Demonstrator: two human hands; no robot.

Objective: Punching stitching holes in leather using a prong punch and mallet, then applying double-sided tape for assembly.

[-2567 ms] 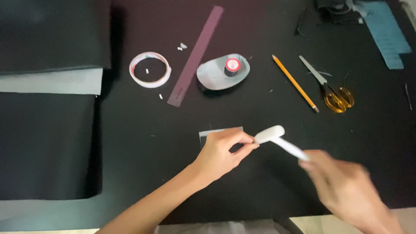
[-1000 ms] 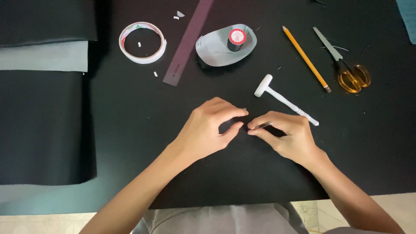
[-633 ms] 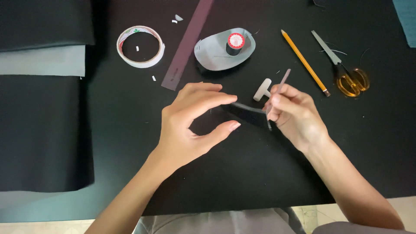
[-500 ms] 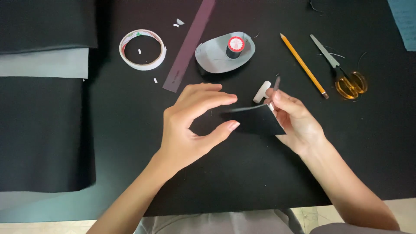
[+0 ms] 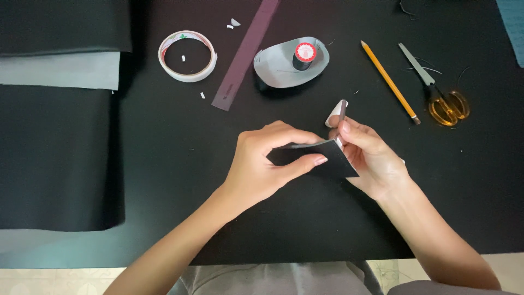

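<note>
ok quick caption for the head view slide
Both hands, left hand and right hand, hold a small black folded piece over a black table.

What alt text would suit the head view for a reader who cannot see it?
Two bare hands, left hand and right hand, hold a small black sheet piece above a black work surface. Behind it lie a small white hammer, tape roll, ruler, thread spool, pencil and scissors.

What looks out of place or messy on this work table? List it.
Little stands out. A few small white scraps lie loose around the tape roll, and stray dark threads trail beside the scissors. Both hands, left and right, hold a small black piece; nothing looks spilled or damaged.
</note>
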